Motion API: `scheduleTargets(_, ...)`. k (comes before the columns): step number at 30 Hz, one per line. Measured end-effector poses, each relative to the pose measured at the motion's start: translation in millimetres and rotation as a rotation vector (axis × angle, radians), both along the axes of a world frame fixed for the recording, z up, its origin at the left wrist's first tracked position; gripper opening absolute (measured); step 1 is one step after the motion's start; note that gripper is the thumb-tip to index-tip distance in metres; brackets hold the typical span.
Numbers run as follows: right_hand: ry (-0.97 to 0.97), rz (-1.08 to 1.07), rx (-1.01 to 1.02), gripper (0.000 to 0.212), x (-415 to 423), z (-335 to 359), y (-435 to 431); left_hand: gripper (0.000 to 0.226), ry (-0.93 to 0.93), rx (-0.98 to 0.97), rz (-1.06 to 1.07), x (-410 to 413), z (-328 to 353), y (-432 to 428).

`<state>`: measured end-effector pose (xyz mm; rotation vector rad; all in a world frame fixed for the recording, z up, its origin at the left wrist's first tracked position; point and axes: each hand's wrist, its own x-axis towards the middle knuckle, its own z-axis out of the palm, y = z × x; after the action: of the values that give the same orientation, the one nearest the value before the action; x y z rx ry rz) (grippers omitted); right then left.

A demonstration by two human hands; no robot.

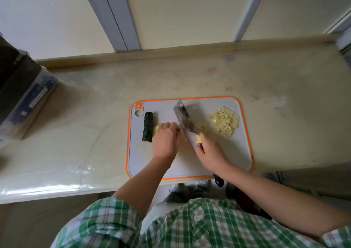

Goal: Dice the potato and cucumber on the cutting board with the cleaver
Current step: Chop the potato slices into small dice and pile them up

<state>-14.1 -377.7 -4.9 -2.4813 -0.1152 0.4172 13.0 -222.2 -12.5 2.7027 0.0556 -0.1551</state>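
The one camera sits on my head. It looks steeply down at the counter (95,99). My forearms reach in from below, close.

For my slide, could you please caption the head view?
Right hand grips the cleaver, left hand holds the potato; cucumber lies undiced on the board.

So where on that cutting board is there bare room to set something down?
Bare: the board's near right corner, below the diced potato; also between cucumber and cleaver tip. Crowded: the middle, around left hand and right hand.
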Motion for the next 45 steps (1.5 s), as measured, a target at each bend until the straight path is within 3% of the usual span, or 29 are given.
scheduleTargets(5, 0.038, 0.02, -0.043, 0.006, -12, -10, -5, 0.016, 0.023, -0.013, 0.027, -7, 1, 0)
scheduleTargets(8, -0.017, -0.084, -0.123, 0.019, -3, -8, -32, 0.016, 0.047, -0.045, 0.017, -8, 1, -2)
scheduleTargets(12, -0.042, -0.131, -0.134, 0.003, 10, 4, -60, 0.018, 0.097, -0.143, 0.007, -3, 6, -17)
scheduleTargets(13, -0.056, -0.123, -0.126, 0.009, 11, 8, -61, 0.02, 0.111, -0.185, 0.016, -1, 9, -23)
scheduleTargets(16, -0.177, -0.11, -0.182, 0.012, 12, 16, -55, 0.039, 0.294, -0.536, 0.098, 5, 24, -43)
scheduleTargets(19, -0.234, -0.021, -0.262, 0.029, 8, 23, -45, 0.045, 0.438, -0.827, 0.202, 13, 36, -66)
scheduleTargets(22, -0.19, 0.053, -0.172, 0.037, 1, 26, -45, 0.034, 0.374, -0.793, 0.262, 20, 36, -81)
scheduleTargets(26, -0.174, -0.031, -0.006, 0.041, 6, 28, -67, 0.033, 0.369, -0.834, 0.361, 20, 29, -82)
scheduleTargets(31, 0.005, 0.168, 0.25, 0.048, 16, 18, -68, 0.037, 0.381, -0.95, 0.495, 20, 28, -88)
scheduleTargets(36, 0.064, 0.029, -0.033, 0.048, 33, -6, -73, 0.029, 0.345, -0.917, 0.508, 23, 25, -85)
scheduleTargets(41, -0.046, 0.171, 0.056, 0.048, 38, -8, -68, 0.033, 0.344, -0.931, 0.521, 28, 22, -84)
scheduleTargets(45, 0.07, -0.002, -0.036, 0.05, 49, -9, -73, 0.028, 0.336, -0.918, 0.5, 29, 23, -85)
